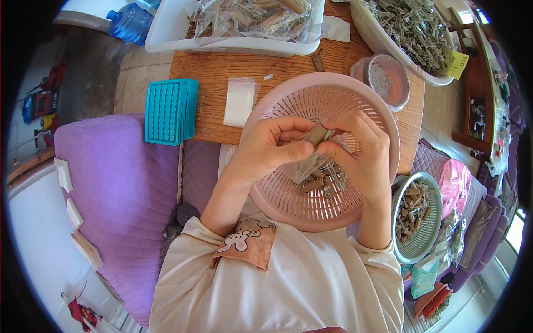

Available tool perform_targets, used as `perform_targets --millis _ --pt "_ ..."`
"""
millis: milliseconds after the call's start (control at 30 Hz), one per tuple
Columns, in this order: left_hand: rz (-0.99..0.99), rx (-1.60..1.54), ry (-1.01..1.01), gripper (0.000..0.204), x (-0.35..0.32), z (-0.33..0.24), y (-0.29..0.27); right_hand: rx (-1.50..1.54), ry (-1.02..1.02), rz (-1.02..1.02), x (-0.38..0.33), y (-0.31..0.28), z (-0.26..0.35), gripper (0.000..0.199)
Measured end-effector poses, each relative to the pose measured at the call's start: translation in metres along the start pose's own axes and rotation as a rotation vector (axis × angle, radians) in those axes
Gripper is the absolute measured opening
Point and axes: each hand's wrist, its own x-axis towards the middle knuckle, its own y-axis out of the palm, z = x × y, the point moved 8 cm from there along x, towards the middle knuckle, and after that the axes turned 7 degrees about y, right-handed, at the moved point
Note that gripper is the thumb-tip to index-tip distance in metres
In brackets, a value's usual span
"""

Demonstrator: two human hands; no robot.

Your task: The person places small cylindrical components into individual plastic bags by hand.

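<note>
Both hands meet over the pink slotted basket (288, 111), which rests partly on the wooden surface (211, 72) and partly over the person's lap. Left hand (269, 147) and right hand (361, 147) are drawn together, fingertips pinched on a small tan roll (316, 133) held just above the basket; a crinkled clear bag (310, 166) hangs below the fingers, and which hand holds it is hard to tell. More tan rolls (316, 182) lie in the basket bottom, partly hidden by the bag and right hand. On the surface: a flat clear pouch (239, 101) just left of the basket, a teal perforated tray (169, 111) overhanging the edge, a round tub (387, 79) covered in film, contents unclear. Two white bins, one with bagged goods (233, 41), one with dried sprigs (388, 44), are cut off at the top. A grey basket of tan pieces (430, 227) sits lower right, partly behind the right forearm.
</note>
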Motion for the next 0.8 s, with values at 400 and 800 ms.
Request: perform_targets --millis 400,800 --pt "-0.042 0.077 0.063 0.029 0.005 -0.003 -0.011 -0.001 -0.040 0.082 -0.013 0.018 -0.005 0.027" --pt "-0.179 0.279 0.337 0.031 -0.003 -0.015 0.001 0.503 0.433 -0.086 -0.024 0.025 -0.039 0.023"
